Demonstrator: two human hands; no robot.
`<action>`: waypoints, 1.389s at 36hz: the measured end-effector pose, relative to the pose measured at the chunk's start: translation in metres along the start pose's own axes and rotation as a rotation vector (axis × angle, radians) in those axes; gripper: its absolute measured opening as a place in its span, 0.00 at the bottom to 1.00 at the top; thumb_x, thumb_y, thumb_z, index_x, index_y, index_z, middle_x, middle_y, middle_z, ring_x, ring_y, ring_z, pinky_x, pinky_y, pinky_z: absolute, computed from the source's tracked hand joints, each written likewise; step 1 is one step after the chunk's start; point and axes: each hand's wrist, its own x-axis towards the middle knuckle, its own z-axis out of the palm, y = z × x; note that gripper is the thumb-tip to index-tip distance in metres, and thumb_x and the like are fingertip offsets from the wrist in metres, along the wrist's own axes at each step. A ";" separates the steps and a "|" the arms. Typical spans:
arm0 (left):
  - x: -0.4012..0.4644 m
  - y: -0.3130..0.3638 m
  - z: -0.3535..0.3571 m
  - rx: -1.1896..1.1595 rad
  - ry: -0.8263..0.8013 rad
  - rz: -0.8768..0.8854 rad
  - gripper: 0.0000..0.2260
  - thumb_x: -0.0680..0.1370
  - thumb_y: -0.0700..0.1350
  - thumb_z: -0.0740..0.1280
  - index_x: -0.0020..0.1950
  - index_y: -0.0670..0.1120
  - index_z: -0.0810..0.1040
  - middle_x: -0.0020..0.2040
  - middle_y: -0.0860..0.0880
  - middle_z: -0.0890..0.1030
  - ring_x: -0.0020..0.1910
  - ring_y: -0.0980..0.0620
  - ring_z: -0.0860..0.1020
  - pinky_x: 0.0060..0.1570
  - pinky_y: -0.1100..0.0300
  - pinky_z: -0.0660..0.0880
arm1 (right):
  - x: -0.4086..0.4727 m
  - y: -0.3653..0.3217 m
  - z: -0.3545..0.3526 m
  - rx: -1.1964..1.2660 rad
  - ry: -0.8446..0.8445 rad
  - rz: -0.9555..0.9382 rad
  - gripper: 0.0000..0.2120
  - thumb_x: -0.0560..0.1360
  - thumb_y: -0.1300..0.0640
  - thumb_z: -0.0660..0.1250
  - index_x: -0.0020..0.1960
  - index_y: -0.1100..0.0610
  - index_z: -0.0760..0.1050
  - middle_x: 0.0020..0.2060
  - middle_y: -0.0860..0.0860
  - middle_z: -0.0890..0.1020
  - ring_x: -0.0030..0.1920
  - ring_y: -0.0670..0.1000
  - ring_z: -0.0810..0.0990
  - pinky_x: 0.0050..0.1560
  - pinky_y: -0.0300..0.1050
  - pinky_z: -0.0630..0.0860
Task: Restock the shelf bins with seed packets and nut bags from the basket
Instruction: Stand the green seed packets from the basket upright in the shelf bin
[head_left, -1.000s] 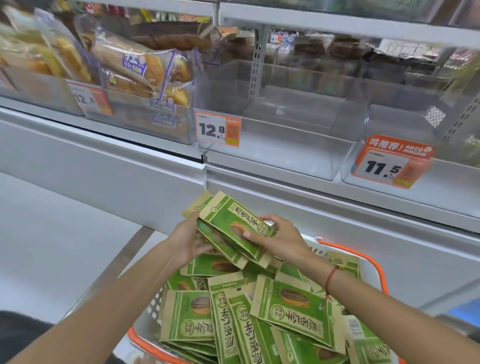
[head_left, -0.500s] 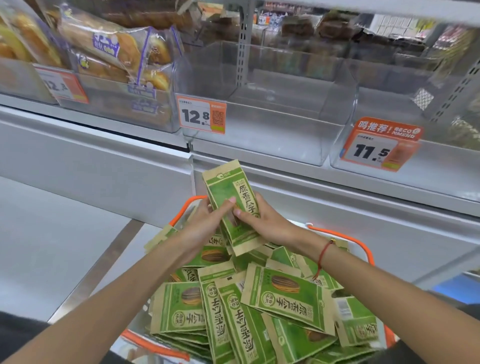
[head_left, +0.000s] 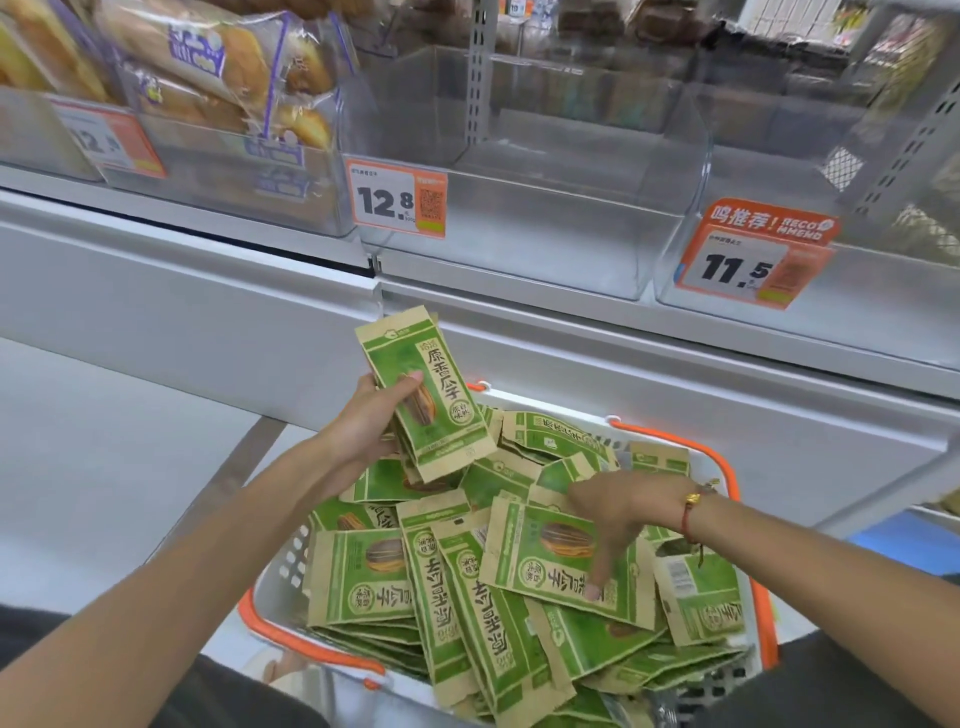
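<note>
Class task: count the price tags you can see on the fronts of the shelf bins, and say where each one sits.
3. A blurred tag on the far-left bin, the 12.8 tag on the middle clear bin, and the 11.5 tag on the right bin. Others may lie outside the frame.

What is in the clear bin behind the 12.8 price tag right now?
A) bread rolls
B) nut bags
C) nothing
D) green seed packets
C: the clear bin behind the 12.8 tag shows only bare walls and floor.
</note>
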 end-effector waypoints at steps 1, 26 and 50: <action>0.001 0.000 -0.001 -0.001 0.000 -0.002 0.21 0.79 0.51 0.63 0.69 0.46 0.63 0.58 0.45 0.79 0.51 0.49 0.81 0.46 0.50 0.77 | -0.001 0.002 -0.001 0.025 -0.014 0.002 0.45 0.65 0.39 0.74 0.73 0.59 0.60 0.69 0.54 0.69 0.68 0.57 0.68 0.68 0.49 0.67; 0.002 0.020 0.037 0.164 -0.352 -0.049 0.13 0.75 0.55 0.63 0.55 0.52 0.77 0.45 0.51 0.84 0.46 0.52 0.80 0.53 0.50 0.73 | -0.032 0.006 -0.096 0.807 0.890 -0.525 0.28 0.65 0.64 0.77 0.59 0.51 0.67 0.47 0.50 0.83 0.44 0.48 0.83 0.45 0.47 0.81; -0.034 0.082 0.016 0.091 -0.158 0.501 0.25 0.59 0.43 0.64 0.54 0.58 0.70 0.50 0.55 0.78 0.49 0.61 0.76 0.47 0.67 0.73 | -0.057 -0.028 -0.100 1.137 0.987 -0.761 0.36 0.63 0.61 0.80 0.66 0.54 0.69 0.55 0.46 0.80 0.57 0.48 0.79 0.54 0.44 0.79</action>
